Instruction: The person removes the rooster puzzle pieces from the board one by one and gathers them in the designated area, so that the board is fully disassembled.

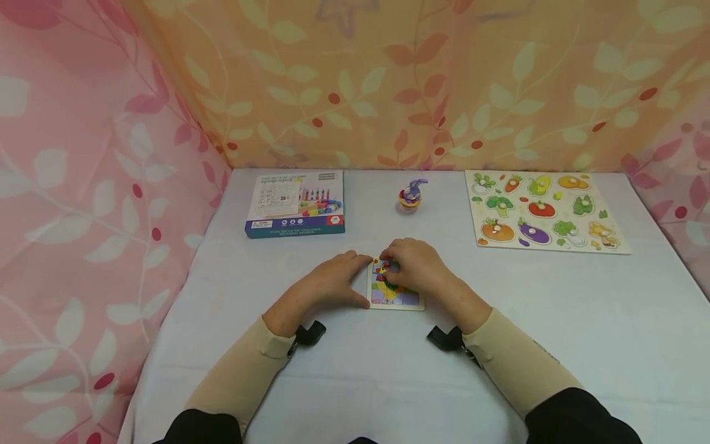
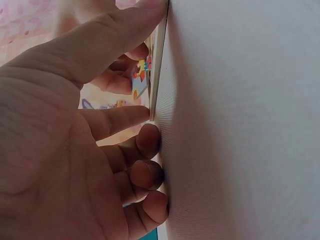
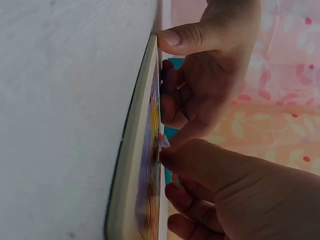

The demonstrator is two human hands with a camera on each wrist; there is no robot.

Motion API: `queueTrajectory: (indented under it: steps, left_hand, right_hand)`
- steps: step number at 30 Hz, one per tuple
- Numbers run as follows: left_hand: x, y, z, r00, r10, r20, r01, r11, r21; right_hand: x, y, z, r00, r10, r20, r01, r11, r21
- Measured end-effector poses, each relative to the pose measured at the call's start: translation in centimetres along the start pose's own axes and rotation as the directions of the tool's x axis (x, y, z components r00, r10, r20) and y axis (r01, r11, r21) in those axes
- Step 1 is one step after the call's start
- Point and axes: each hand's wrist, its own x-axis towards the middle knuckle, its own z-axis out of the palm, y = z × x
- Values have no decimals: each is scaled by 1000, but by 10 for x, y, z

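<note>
A small picture puzzle board (image 1: pixel 396 300) with a pale frame lies flat on the table. My left hand (image 1: pixel 331 277) holds its left side, thumb at the near corner and index finger at the far corner; the other fingers curl loosely on the cloth. Over the board, my right hand (image 1: pixel 418 266) pinches a small colourful puzzle piece (image 2: pixel 140 80) between thumb and fingers. In the left wrist view the piece stands tilted above the board's surface. The right fingers hide part of the picture, so I cannot tell which spaces are filled.
At the back left lies a flat box (image 1: pixel 295 206) with colourful beads printed on it. A small purple and yellow toy figure (image 1: pixel 410 194) stands at the back middle. A vegetable peg puzzle (image 1: pixel 571 243) lies at the back right. Patterned curtains (image 1: pixel 355 92) enclose the white table (image 1: pixel 366 382).
</note>
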Motion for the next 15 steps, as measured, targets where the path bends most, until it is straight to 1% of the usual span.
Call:
queueTrajectory:
  steps: [3,7,15]
  left_hand:
    - [0,0,0,1000,6,1,-6,1000,-1]
    - [-1,1,-1,1000,3,1,-3,1000,-9]
    - [-3,2,-1,1000,-15,-8,14,1000,-8]
  right_hand:
    - [-1,-1,-2,1000,-14,-22,14,1000,-16]
    - [-5,-5,-9,998,-25,-51,25,1000,10]
    - [-17,-17,-37,991,-35,-129,46,995,83]
